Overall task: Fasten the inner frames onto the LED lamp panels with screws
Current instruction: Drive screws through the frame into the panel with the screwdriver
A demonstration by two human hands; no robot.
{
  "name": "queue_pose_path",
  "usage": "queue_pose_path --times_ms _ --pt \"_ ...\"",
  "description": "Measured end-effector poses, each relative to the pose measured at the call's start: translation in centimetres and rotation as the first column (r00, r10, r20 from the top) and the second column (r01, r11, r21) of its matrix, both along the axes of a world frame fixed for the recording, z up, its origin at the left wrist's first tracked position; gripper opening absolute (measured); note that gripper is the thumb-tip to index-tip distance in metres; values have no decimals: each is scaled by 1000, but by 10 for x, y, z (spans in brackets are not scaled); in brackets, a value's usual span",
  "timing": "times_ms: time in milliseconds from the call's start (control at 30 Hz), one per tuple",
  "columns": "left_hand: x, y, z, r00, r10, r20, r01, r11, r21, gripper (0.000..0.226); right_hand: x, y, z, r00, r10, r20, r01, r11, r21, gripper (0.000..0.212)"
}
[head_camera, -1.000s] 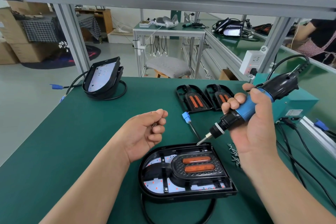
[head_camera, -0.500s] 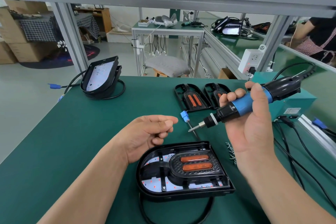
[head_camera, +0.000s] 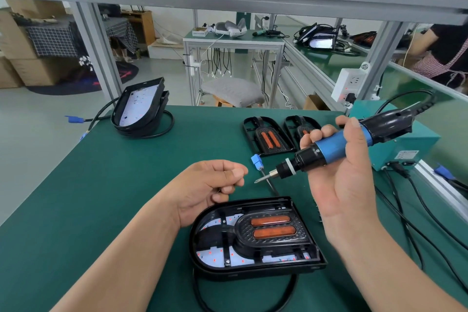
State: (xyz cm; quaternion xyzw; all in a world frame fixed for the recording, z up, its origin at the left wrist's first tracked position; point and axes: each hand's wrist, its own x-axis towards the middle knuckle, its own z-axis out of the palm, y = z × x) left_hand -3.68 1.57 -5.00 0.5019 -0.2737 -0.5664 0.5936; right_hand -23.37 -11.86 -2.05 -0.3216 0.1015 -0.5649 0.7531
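Observation:
A black LED lamp panel (head_camera: 202, 258) lies on the green mat in front of me. A black inner frame (head_camera: 274, 232) with two orange lenses is seated in it. My left hand (head_camera: 210, 185) hovers just behind the panel's left side, fingers curled in and thumb pressed on the forefinger; what it holds is hidden. My right hand (head_camera: 347, 185) grips a blue and black electric screwdriver (head_camera: 331, 147) almost level above the mat. The bit points left, a short way from my left thumb.
Two spare inner frames (head_camera: 268, 137) lie behind the screwdriver. Stacked lamp panels (head_camera: 139, 109) with a cable sit at the back left. A teal power box (head_camera: 405, 144) and black cables (head_camera: 405, 200) fill the right edge. A blue connector (head_camera: 257, 161) lies mid-mat.
The screwdriver has swung up from pointing down at the panel to nearly level. My left hand moved right toward the bit; the screws seen between its fingers are now hidden.

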Motion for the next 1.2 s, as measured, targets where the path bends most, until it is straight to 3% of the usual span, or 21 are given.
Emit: queue_pose_path --times_ms 567,1000,1200 --pt "-5 2 5 993 -56 108 53 998 26 15 -1 6 4 1000 3 18 -2 999 -37 22" --pt "-7 0 2 991 -30 130 26 999 26 18 3 9 4 998 -20 -54 14 994 -106 16" --pt "-8 0 1 992 -28 122 27 1000 12 17 3 9 4 999 -29 -46 27 998 -51 19"
